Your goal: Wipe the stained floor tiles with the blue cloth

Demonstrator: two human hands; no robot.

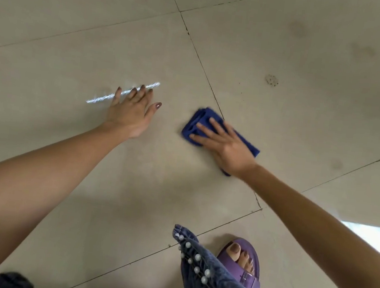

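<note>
A folded blue cloth (198, 121) lies on the beige floor tiles (74, 62), beside a dark grout line. My right hand (226, 142) lies flat on top of it, fingers spread, pressing it to the floor. My left hand (132, 110) rests palm down on the bare tile to the left of the cloth, fingers apart, holding nothing. A speckled dark stain (271, 80) sits on the tile beyond the cloth, and fainter dull patches (296, 29) show further back and to the right.
A bright streak of reflected light (101, 99) crosses the tile under my left fingertips. Near the bottom are my foot in a purple sandal (244, 265) and a denim trouser leg with pearl beads (204, 272). Dark grout lines cross the floor.
</note>
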